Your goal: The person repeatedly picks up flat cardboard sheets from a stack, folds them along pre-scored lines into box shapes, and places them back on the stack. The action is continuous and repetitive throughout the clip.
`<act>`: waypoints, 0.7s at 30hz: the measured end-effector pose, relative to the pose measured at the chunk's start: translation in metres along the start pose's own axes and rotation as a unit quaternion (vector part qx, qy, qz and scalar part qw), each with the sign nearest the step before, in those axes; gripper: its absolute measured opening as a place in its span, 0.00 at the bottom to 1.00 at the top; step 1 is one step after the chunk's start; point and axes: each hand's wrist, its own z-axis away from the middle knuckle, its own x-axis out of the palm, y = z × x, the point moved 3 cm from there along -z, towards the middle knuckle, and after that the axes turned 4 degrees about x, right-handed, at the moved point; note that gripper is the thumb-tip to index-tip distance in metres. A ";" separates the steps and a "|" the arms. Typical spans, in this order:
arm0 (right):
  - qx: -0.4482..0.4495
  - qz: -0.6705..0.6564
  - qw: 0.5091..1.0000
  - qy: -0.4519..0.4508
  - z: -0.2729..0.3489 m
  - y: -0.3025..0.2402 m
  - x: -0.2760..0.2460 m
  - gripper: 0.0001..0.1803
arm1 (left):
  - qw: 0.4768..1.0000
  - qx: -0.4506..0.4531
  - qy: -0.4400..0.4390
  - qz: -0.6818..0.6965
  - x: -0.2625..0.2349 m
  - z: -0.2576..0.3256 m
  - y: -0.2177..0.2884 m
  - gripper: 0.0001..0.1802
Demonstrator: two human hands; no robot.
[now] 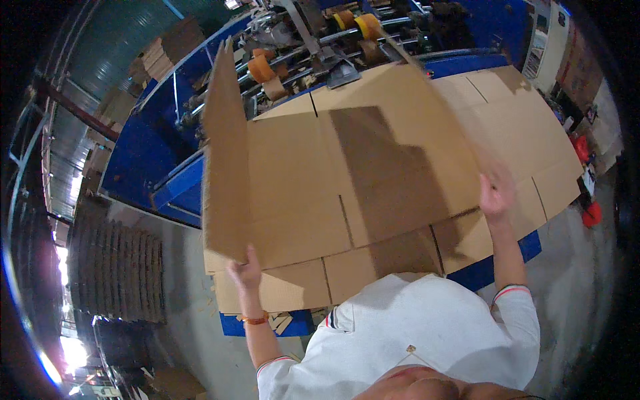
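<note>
A slotted cardboard sheet point(293, 177) lies in front of me with its left panel point(225, 153) folded upright. Its right side is also raised, smeared by motion along the edge. My left hand point(245, 270) grips the near lower corner of the upright left panel, thumb on the inner face. At the near end of the raised right edge, my right hand point(498, 190) is closed on the board; it is slightly blurred. Another flat cardboard sheet point(533, 123) lies beneath, showing at the right and along the near side, with slots cut in its edges.
Beyond the cardboard stands a blue machine point(477, 27) with metal shafts and orange rollers point(261, 68). Stacked cardboard point(117, 263) rises from the floor at the left. Cardboard scraps point(283, 323) lie near the blue table edge. Red items point(591, 213) are at the far right.
</note>
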 end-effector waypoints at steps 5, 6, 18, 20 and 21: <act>-0.002 -0.037 0.992 -0.123 -0.011 0.004 0.037 0.25 | 0.965 0.256 -0.056 -0.031 0.066 0.011 0.074 0.26; -0.036 -0.038 0.990 -0.128 0.000 -0.002 0.037 0.26 | 0.952 0.289 -0.085 -0.062 0.073 0.019 0.072 0.27; -0.161 0.000 0.890 -0.427 0.062 -0.048 0.061 0.38 | 0.887 0.273 -0.304 -0.214 0.117 0.053 0.074 0.40; -0.162 -0.007 0.894 -0.417 0.064 -0.043 0.069 0.38 | 0.889 0.286 -0.289 -0.209 0.120 0.046 0.067 0.39; -0.157 -0.011 0.899 -0.409 0.063 -0.041 0.072 0.37 | 0.891 0.290 -0.281 -0.206 0.123 0.045 0.064 0.39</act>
